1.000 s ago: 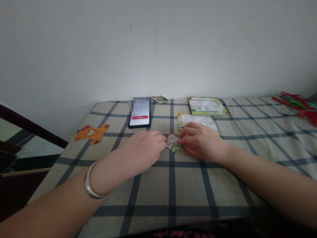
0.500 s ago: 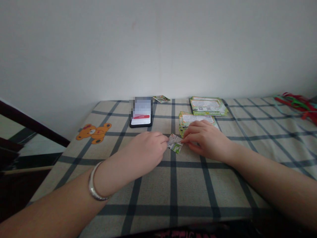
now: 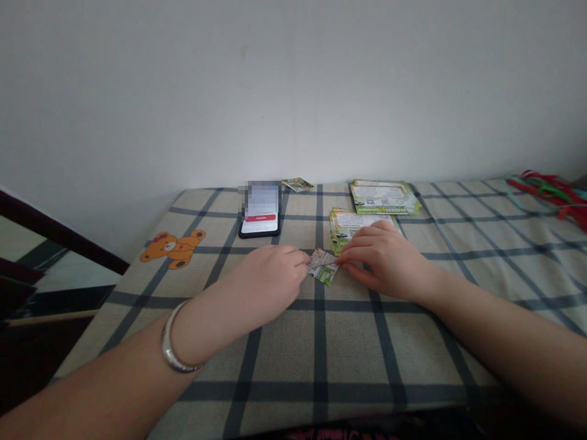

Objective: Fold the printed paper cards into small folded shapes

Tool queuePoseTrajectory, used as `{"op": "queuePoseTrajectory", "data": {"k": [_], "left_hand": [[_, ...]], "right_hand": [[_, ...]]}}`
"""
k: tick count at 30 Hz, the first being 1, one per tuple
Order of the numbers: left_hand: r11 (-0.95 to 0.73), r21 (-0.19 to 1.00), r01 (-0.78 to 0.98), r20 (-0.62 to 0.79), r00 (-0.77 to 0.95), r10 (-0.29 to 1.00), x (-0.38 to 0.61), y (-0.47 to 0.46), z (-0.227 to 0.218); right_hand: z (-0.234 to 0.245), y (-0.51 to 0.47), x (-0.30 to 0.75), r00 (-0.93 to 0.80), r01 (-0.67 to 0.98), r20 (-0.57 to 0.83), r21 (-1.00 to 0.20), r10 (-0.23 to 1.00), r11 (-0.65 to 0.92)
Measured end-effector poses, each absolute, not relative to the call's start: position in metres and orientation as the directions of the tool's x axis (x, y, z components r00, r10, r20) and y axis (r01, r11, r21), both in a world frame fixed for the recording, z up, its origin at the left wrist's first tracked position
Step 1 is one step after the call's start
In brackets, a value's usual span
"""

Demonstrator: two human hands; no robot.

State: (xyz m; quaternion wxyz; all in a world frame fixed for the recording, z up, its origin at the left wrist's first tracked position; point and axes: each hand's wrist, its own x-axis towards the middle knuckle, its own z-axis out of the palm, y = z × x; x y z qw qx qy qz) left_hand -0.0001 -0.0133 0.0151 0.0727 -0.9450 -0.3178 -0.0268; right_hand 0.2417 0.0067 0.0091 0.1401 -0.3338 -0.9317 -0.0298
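Between my hands a small folded piece of printed paper (image 3: 323,267), green and white, lies tilted close to the tablecloth. My left hand (image 3: 277,278), with a silver bangle on its wrist, has its fingers closed at the paper's left corner. At the right corner, my right hand (image 3: 385,260) pinches the paper between thumb and fingers. Just behind the right hand is a stack of green-edged printed leaflets (image 3: 340,223), partly covered by that hand. A second leaflet stack (image 3: 385,197) sits farther back, near the wall.
A phone (image 3: 260,211) with a lit screen lies back left. Beside it is another folded paper piece (image 3: 298,184). An orange bear cutout (image 3: 173,249) rests near the left edge. Red and green ribbons (image 3: 553,192) lie at the far right on the checked tablecloth (image 3: 284,360).
Both hands stay at the folded paper, with hardly any movement. The whole view has shifted very slightly.
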Motion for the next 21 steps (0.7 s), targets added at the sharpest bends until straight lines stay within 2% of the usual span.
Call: {"op": "queuePoseTrajectory", "data": {"k": [4, 8, 13, 17, 21], "left_hand": [[-0.79, -0.106, 0.604, 0.093, 0.797, 0.597, -0.0012, -0.0127, 0.0139], [-0.784, -0.11, 0.61, 0.095, 0.792, 0.603, -0.0017, -0.0123, 0.0112], [-0.788, -0.171, 0.591, 0.106, 0.806, 0.582, -0.0002, -0.0127, 0.0104], [-0.788, -0.153, 0.596, 0.103, 0.803, 0.587, 0.0008, -0.0133, 0.0134], [-0.79, -0.127, 0.599, 0.103, 0.8, 0.591, 0.0013, -0.0115, 0.0135]], "right_hand": [[0.0093, 0.0076, 0.2423, -0.716, 0.655, 0.284, -0.047, 0.638, 0.755], [0.0085, 0.0066, 0.2429, -0.738, 0.647, 0.276, 0.033, 0.615, 0.762], [0.0072, 0.0061, 0.2418, -0.775, 0.622, 0.237, 0.118, 0.587, 0.774], [0.0072, 0.0068, 0.2414, -0.783, 0.618, 0.208, 0.155, 0.586, 0.771], [0.0083, 0.0089, 0.2428, -0.791, 0.605, 0.205, 0.115, 0.577, 0.788]]}}
